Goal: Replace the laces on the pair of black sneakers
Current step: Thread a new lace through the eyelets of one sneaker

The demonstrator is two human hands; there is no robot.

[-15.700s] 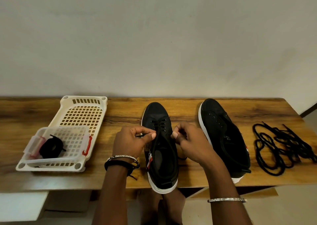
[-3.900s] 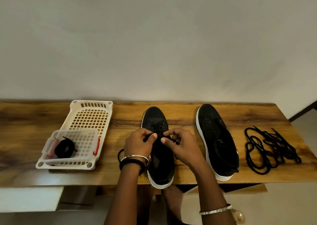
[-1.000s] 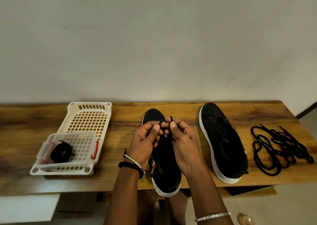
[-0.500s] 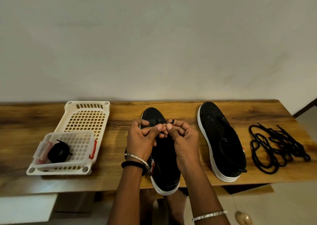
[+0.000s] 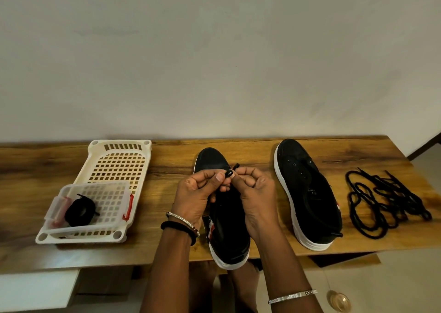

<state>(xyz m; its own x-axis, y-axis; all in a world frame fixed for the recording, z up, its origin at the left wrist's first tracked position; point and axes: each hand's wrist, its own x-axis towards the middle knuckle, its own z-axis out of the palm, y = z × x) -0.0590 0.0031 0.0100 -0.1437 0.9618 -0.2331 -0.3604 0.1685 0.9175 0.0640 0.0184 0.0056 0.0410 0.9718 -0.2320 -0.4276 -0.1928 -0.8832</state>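
Note:
Two black sneakers with white soles lie on the wooden table. The left sneaker (image 5: 226, 231) is in the middle, its heel over the front edge. My left hand (image 5: 198, 193) and my right hand (image 5: 255, 193) meet above its tongue, both pinching small loops of its black lace (image 5: 230, 172) between thumb and fingers. The right sneaker (image 5: 307, 193) lies beside it with bare eyelets. A loose pile of black laces (image 5: 384, 203) lies at the far right. A coiled black lace (image 5: 80, 211) sits in a small clear box at the left.
A cream plastic basket (image 5: 119, 150) stands at the left, with the small clear box (image 5: 114, 193) inside its near end. The table (image 5: 167, 160) backs onto a plain wall. Its right end stops just past the lace pile.
My hands have stayed together over the left sneaker, working the lace ends into small loops; half a second ago the loops were less formed. The sneakers, basket and lace pile have not moved.

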